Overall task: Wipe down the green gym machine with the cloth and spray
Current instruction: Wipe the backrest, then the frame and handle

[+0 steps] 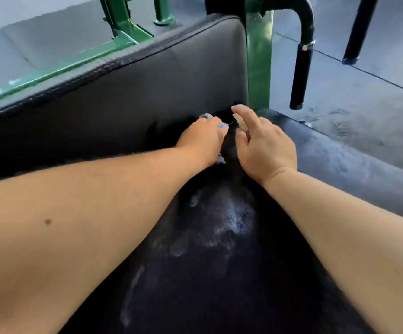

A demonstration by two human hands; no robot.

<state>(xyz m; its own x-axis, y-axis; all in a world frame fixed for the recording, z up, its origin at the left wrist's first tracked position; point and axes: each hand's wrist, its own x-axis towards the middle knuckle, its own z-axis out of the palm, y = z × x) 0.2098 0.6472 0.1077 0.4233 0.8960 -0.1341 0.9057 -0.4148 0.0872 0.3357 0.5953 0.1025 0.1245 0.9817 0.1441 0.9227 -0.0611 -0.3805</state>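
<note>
While both bare forearms reach forward over the black seat pad (219,297) of the green gym machine (259,56), the hands meet at the far end of the seat, just where it joins the upright back pad (123,92). The left hand (203,138) lies knuckles up with its fingers curled round a pale cloth (221,160). Only small tufts of the cloth show, one past the fingertips and one under the heel of the palm, and it is pressed low against the seat near the crease. The right hand (265,145) sits just beside it, almost touching, and grips a small pale spray bottle (241,122). The index finger is raised and bent over the bottle's top, and the thumb is tucked below. Most of the bottle is hidden by the fingers, so its shape is hard to make out.

Whitish wet smears (231,222) mark the middle of the seat pad between the two forearms. Behind the back pad runs the green painted frame, with a green post rising at its right edge. A black curved handle (300,68) hangs down to the right of that post, over the grey floor (369,97).
</note>
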